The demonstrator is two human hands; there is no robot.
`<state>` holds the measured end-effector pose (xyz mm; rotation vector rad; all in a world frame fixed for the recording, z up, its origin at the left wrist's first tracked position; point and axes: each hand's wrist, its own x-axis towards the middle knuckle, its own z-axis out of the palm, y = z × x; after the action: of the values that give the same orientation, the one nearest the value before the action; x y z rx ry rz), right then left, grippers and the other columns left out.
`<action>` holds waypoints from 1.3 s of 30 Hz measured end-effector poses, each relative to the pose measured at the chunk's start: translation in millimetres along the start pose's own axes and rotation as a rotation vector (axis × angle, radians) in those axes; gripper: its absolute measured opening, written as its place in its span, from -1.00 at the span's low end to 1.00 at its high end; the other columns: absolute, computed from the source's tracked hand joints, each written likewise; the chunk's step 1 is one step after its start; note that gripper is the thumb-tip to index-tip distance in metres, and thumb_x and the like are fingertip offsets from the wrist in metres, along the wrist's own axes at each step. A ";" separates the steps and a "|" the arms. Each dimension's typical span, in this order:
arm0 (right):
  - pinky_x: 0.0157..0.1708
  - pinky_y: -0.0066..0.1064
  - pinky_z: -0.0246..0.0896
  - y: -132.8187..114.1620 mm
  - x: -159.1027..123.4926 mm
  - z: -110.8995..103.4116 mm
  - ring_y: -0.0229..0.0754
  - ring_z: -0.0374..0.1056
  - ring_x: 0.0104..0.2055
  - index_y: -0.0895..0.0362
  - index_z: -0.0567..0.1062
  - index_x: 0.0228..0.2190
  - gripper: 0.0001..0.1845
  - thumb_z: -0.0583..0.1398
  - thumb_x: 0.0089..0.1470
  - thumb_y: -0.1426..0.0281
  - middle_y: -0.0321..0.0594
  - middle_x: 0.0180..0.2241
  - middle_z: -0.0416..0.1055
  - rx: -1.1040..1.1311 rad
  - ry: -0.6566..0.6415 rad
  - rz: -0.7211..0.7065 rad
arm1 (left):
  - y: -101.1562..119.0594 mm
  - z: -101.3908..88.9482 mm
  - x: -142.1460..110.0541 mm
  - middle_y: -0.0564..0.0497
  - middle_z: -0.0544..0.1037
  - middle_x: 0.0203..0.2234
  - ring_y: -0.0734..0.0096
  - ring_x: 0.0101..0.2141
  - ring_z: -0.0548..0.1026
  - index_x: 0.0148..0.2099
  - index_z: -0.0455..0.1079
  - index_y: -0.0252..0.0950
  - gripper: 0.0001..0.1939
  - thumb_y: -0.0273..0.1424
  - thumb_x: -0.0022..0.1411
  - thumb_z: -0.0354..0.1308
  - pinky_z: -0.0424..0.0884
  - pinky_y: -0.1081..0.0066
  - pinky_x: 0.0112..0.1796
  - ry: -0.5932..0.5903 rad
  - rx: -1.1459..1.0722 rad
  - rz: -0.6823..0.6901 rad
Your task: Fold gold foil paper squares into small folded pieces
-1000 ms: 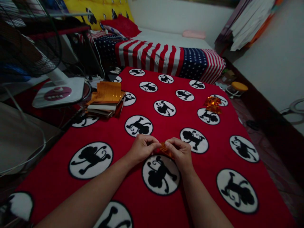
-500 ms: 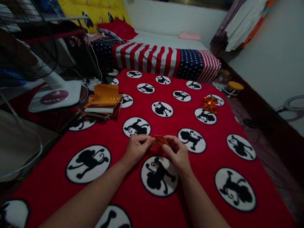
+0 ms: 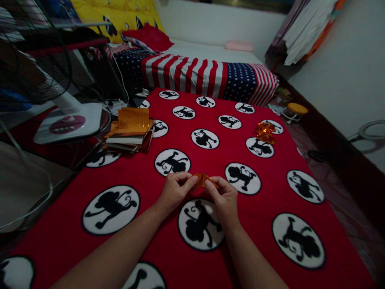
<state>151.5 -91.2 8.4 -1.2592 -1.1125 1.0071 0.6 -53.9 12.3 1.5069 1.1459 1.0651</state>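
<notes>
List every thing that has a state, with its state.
Left hand: closed, pinching the held foil
Right hand: closed, pinching the held foil
Held foil: folded or bent, unclear which
Stack: uneven, edges splayed
Loose foil: crumpled, on the blanket
Blanket: spread out
Fan: upright; on or off unclear
White garment: hanging
</notes>
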 end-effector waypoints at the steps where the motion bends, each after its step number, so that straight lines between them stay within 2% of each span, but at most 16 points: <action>1: -0.44 -0.46 0.21 0.6 -0.3 -0.2 -0.27 0.31 -0.47 0.12 0.52 -0.43 -0.84 0.24 0.07 0.28 -0.30 -0.50 0.43 0.005 -0.008 0.000 | 0.6 -0.2 0.2 0.05 0.50 -0.61 0.52 -0.55 0.40 -0.47 0.47 -0.37 -0.73 -0.29 0.18 0.17 0.28 0.56 -0.50 -0.008 -0.011 0.000; 5: -0.43 -0.46 0.23 1.8 -0.6 0.4 -0.25 0.33 -0.44 0.11 0.53 -0.42 -0.85 0.25 0.06 0.29 -0.29 -0.48 0.44 0.011 -0.041 0.003 | 2.4 -0.5 0.7 -0.01 0.57 -0.49 0.45 -0.47 0.48 -0.35 0.50 -0.37 -0.81 -0.34 0.17 0.16 0.36 0.53 -0.42 -0.023 -0.063 -0.003; 10: -0.41 -0.47 0.23 0.5 0.2 3.2 -0.26 0.34 -0.43 0.12 0.53 -0.44 -0.87 0.25 0.07 0.32 -0.30 -0.49 0.44 0.010 -0.100 -0.024 | 1.3 1.9 0.6 0.00 0.58 -0.51 0.47 -0.48 0.48 -0.35 0.53 -0.35 -0.82 -0.31 0.14 0.23 0.36 0.54 -0.44 -0.026 -0.052 0.042; 15: -0.40 -0.46 0.29 0.9 -0.2 4.7 -0.24 0.39 -0.39 0.11 0.49 -0.36 -0.83 0.29 0.01 0.29 -0.27 -0.42 0.47 0.044 -0.062 0.001 | 3.2 1.0 -1.8 0.00 0.58 -0.52 0.48 -0.48 0.48 -0.39 0.56 -0.30 -0.86 -0.35 0.15 0.26 0.37 0.52 -0.42 0.077 0.014 0.218; 18: -0.46 -0.48 0.26 1.6 -0.6 3.8 -0.27 0.35 -0.47 0.12 0.48 -0.40 -0.81 0.29 0.01 0.26 -0.29 -0.49 0.44 0.034 -0.024 0.016 | 6.0 -1.8 -3.4 0.00 0.59 -0.49 0.46 -0.43 0.50 -0.36 0.57 -0.27 -0.91 -0.39 0.16 0.26 0.39 0.50 -0.35 0.120 0.047 0.332; 20: -0.51 -0.49 0.22 1.8 -0.7 2.9 -0.29 0.31 -0.52 0.13 0.48 -0.45 -0.82 0.27 0.02 0.26 -0.32 -0.54 0.40 0.004 0.002 0.007 | 7.2 -3.1 -3.9 0.00 0.60 -0.48 0.45 -0.41 0.51 -0.34 0.57 -0.25 -0.92 -0.39 0.16 0.26 0.40 0.48 -0.33 0.118 0.060 0.356; 24: -0.49 -0.49 0.22 1.9 -0.8 1.8 -0.28 0.32 -0.49 0.12 0.52 -0.45 -0.87 0.28 0.01 0.31 -0.31 -0.53 0.43 -0.018 0.040 -0.035 | 6.6 -3.4 -3.1 -0.01 0.60 -0.46 0.43 -0.39 0.51 -0.34 0.57 -0.26 -0.91 -0.37 0.16 0.27 0.40 0.46 -0.31 0.103 0.019 0.316; 33: -0.42 -0.44 0.29 -3.9 -2.0 3.8 -0.24 0.39 -0.45 0.10 0.58 -0.48 -0.94 0.31 -0.02 0.38 -0.29 -0.50 0.51 0.008 0.033 -0.083 | 1.7 -2.2 1.8 0.02 0.59 -0.49 0.47 -0.44 0.50 -0.40 0.56 -0.31 -0.87 -0.34 0.11 0.29 0.41 0.52 -0.36 0.095 -0.187 0.031; 39: -0.36 -0.40 0.38 -2.9 -1.3 4.6 -0.19 0.47 -0.40 0.08 0.62 -0.46 -0.96 0.35 -0.08 0.39 -0.25 -0.44 0.57 0.086 0.029 -0.018 | 0.4 -0.1 2.4 0.03 0.59 -0.52 0.48 -0.48 0.50 -0.41 0.55 -0.34 -0.83 -0.32 0.08 0.30 0.43 0.53 -0.40 0.081 -0.284 -0.076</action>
<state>146.7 -91.7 11.2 -1.1898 -1.0459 1.0098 1.1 -51.6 12.9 1.1997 1.0478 1.1907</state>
